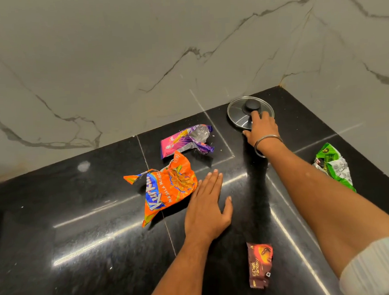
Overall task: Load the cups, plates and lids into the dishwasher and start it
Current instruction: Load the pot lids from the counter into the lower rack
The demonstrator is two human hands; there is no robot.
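Black worktop (79, 224) in a marble corner, wrappers scattered. Right hand (260, 129) fingers rest on the lid (238, 112) near the back edge, grip unclear. Left hand (207, 206) flat, open, empty beside the orange packet (169, 190).

Orange snack packet (169, 190) is showing "Kurkure"-style lettering, partly creased, with "MASALA MUNCH" running along it, last letters cut off. Brown wrapper (259, 264) is reading "Dark Fantasy". Green wrapper (333, 165) is carrying a barcode and small print, too blurred to read. Pink-purple wrapper (186, 141) is showing print, none legible.
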